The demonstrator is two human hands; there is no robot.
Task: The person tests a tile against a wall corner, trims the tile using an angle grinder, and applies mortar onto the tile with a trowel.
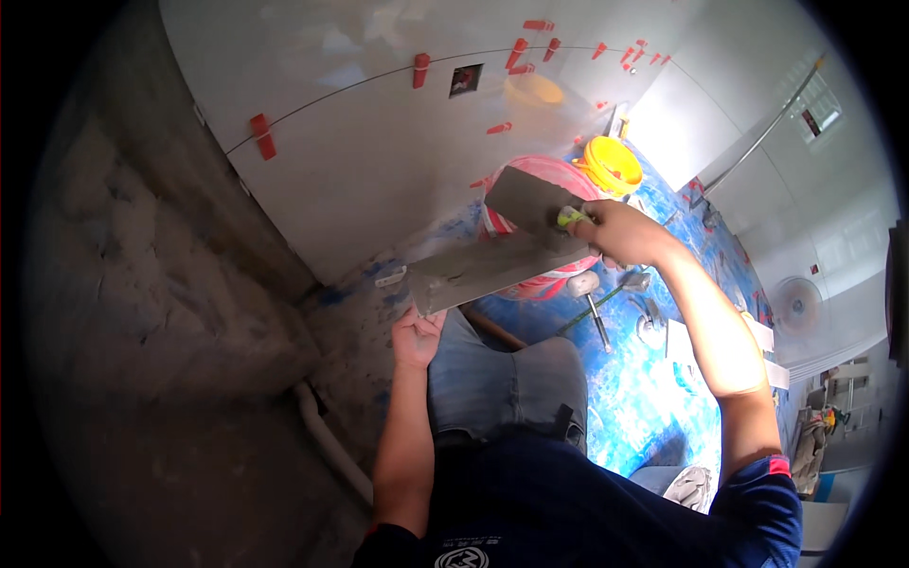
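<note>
My left hand grips the near left end of a long, narrow tile strip, its upper face covered with grey mortar. Fingers of my right hand are wrapped round the yellow-green handle of a flat trowel. The trowel's grey blade lies over the strip's far right part; whether they touch I cannot tell. Beneath both is a red-and-white bucket, partly hidden by the trowel and strip.
A yellow bucket stands beyond. A white-headed mallet lies on the blue-stained floor. Red levelling wedges line the tiled wall's joint. At left are a rough wall and a pipe; a fan is at right.
</note>
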